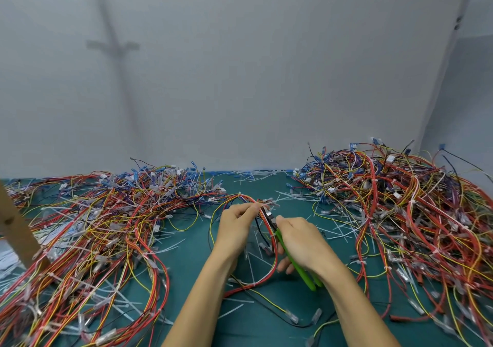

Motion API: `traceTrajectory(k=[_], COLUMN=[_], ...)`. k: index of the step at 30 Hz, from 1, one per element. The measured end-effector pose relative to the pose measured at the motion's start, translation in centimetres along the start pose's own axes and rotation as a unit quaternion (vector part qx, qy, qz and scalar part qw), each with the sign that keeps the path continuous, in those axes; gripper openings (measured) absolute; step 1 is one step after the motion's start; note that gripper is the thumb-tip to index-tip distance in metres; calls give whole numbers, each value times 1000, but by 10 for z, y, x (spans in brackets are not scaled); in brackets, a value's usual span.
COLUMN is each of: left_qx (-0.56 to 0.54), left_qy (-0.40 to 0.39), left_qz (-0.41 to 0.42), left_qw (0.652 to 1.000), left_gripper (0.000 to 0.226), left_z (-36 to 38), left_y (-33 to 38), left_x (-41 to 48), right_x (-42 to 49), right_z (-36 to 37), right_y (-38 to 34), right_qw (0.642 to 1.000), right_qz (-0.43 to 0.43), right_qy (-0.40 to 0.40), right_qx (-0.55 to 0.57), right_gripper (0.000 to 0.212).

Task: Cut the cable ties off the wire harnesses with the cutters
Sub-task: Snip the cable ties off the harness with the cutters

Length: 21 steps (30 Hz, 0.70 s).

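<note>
A looped wire harness (269, 272) of red, yellow and black wires lies on the green mat in front of me. My left hand (236, 226) pinches the top of the loop near a white cable tie (270, 202). My right hand (301, 242) grips the green-handled cutters (300, 268), whose jaws sit against the wires just right of my left fingers. Whether the jaws bite the tie I cannot tell.
A big heap of tangled harnesses (101, 234) covers the left of the mat, another heap (410, 213) the right. Cut white ties (256, 178) litter the mat (266, 328) at the back and between my arms. A wooden post (16, 226) leans at the far left. A grey wall stands behind.
</note>
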State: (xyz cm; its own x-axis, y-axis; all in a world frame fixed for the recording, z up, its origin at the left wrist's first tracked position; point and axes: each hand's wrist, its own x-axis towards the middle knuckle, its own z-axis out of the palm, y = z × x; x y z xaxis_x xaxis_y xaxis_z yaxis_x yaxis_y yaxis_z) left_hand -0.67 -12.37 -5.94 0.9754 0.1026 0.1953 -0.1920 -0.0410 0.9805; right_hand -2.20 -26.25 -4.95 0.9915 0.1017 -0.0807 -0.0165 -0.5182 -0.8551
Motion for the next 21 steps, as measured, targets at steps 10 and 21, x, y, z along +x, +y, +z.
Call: traceTrajectory(k=[10,21], left_qx=[6,24], left_qy=[0,7], left_qz=[-5,4], left_qw=[1000,1000], left_gripper=[23,32], left_z=[1,3], left_y=[2,1], left_x=[-1,0], right_x=[1,-2], right_z=[-1,0], right_y=[0,0], right_qw=[998,993], right_qz=[-24,-55], right_qy=[21,52], right_qx=[-46,-86], right_gripper=[54,56])
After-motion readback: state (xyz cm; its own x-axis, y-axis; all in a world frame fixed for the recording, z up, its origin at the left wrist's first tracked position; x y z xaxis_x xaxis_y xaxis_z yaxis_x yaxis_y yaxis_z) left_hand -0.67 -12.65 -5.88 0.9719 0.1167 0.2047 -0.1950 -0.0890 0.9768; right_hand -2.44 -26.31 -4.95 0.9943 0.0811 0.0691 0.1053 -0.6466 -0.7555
